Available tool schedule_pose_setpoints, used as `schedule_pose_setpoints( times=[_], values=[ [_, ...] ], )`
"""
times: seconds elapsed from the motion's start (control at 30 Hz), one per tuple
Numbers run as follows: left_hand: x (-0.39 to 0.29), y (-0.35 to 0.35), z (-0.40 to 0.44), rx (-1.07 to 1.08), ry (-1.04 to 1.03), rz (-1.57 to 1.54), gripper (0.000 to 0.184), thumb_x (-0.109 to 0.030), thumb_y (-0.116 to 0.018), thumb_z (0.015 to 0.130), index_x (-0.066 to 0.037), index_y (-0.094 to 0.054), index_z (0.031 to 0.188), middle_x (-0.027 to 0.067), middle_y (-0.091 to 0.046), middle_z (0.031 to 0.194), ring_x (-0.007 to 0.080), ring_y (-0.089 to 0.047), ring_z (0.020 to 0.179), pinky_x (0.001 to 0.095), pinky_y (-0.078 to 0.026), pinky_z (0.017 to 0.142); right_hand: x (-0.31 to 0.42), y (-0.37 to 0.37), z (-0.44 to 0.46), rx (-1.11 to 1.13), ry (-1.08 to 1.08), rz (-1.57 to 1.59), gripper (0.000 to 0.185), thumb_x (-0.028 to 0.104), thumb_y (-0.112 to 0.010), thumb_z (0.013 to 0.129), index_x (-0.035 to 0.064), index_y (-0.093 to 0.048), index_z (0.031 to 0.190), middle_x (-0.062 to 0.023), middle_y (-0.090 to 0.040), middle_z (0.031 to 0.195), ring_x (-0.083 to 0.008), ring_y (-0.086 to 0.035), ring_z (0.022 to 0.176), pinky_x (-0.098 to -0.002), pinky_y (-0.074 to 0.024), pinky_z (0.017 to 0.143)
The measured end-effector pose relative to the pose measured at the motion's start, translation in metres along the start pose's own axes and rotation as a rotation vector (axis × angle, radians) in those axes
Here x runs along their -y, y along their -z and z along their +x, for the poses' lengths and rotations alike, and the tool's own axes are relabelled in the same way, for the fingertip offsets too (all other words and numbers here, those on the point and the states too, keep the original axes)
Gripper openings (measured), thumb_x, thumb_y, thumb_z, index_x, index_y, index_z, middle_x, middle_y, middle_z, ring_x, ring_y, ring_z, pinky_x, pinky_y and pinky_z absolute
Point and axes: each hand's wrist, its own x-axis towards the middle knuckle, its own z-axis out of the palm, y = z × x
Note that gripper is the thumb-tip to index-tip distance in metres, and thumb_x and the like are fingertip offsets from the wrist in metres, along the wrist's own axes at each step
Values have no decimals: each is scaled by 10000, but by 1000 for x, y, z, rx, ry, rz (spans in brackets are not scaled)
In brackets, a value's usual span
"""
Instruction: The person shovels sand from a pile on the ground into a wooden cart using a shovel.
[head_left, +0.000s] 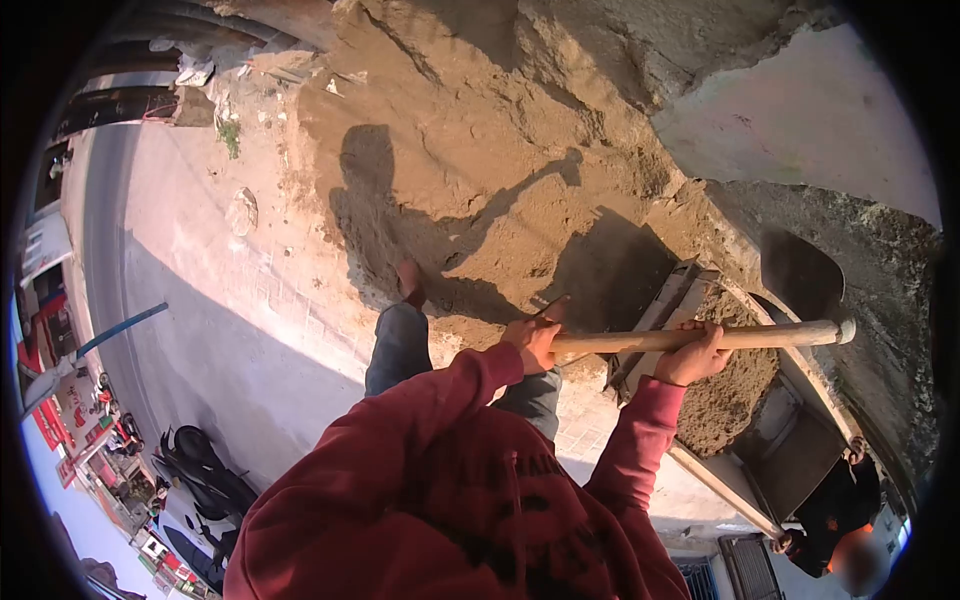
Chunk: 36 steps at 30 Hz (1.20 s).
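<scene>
My left hand (530, 345) is closed round the rear part of the wooden handle of a hoe (620, 342). Farther along the same handle, my right hand (692, 353) grips it too. The hoe lies nearly level across my front, its dark blade (803, 275) out to the right. Beneath the right hand and handle is a wheelbarrow (810, 455) partly filled with damp sand (725, 405). A large sand heap (480, 110) rises ahead of my feet, with my shadow and the tool's shadow on it.
At lower right another person (840, 510) has hands at the wheelbarrow's wooden handles. A concrete slab (810, 120) and rough wall (890, 300) stand on the right. Paved ground (240, 300) stretches left, with a parked motorcycle (200, 470) and a blue pole (125, 330).
</scene>
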Motion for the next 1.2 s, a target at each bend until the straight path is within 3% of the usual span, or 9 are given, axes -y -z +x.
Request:
schedule_pose_setpoints(
  times=[0.17, 0.33, 0.4, 0.47, 0.67, 0.93, 1.0, 1.13, 1.2],
  values=[
    [150, -3, 81, 41, 7, -68, 650, -287, -645, 768, -138, -466, 1374, 186, -663, 1049, 370, -617, 1007, 518, -420, 967, -153, -104, -25, -51, 34, -117, 290, 259, -572, 959, 55, -394, 856, -49, -470, 618, -139, -497, 490, -293, -486, 417],
    [314, 120, 45, 21, 276, 156, 344, -408, -662, 817, -100, -661, 969, 143, -674, 783, 346, -665, 793, 457, -508, 737, -416, -212, -136, -128, -455, -369, 403, 368, -497, 977, 27, -410, 778, -104, -511, 587, -231, -570, 490, -396, -484, 396],
    [364, 132, -2, 94, 402, 163, 417, -419, -658, 819, -20, -619, 934, 188, -671, 796, 357, -668, 784, 474, -516, 760, -585, -210, -201, 186, -701, -982, 352, 297, -484, 972, -37, -539, 1066, -113, -546, 615, -288, -597, 582, -493, -498, 531],
    [355, 147, -26, 95, 386, 117, 448, -435, -660, 818, -4, -611, 930, 200, -668, 789, 365, -670, 804, 485, -516, 751, -573, -217, -241, 50, -1141, -259, 324, 282, -483, 960, -9, -546, 1086, -103, -531, 624, -267, -546, 540, -434, -487, 510],
    [216, 173, 4, 43, 181, 74, 573, -467, -578, 856, 60, -527, 1074, 215, -645, 690, 402, -659, 691, 484, -526, 706, -509, -183, -133, 200, -1416, -16, 183, 178, -550, 899, 70, -410, 855, -50, -429, 593, -180, -455, 475, -347, -457, 462],
    [21, 197, -31, -232, -166, 61, 411, -371, -591, 817, -40, -683, 1044, 150, -663, 673, 342, -657, 629, 419, -540, 639, -289, -106, -100, 432, -1230, 188, 198, 201, -550, 885, 18, -500, 829, -91, -555, 693, -199, -535, 547, -288, -468, 513],
    [-38, 207, -46, -172, -203, -34, 373, -388, -618, 812, -55, -704, 957, 135, -664, 661, 325, -660, 624, 413, -537, 630, -240, -83, -92, 102, -1320, 475, 195, 201, -552, 872, 10, -518, 848, -100, -557, 690, -201, -540, 562, -283, -467, 519],
    [-146, 190, -78, -97, -389, -196, 370, -415, -671, 812, -67, -690, 938, 152, -664, 665, 320, -665, 604, 409, -520, 597, -199, 3, -44, 84, -1189, 716, 101, 97, -553, 840, 13, -513, 800, -76, -539, 669, -169, -536, 559, -264, -485, 536],
    [-195, 192, -92, -43, -535, -186, 369, -422, -673, 834, -73, -682, 953, 153, -656, 647, 316, -664, 599, 402, -508, 573, -159, 50, -13, 227, -1461, 840, 130, 65, -551, 834, 24, -489, 728, -66, -530, 639, -154, -533, 553, -255, -503, 529]
  ],
)
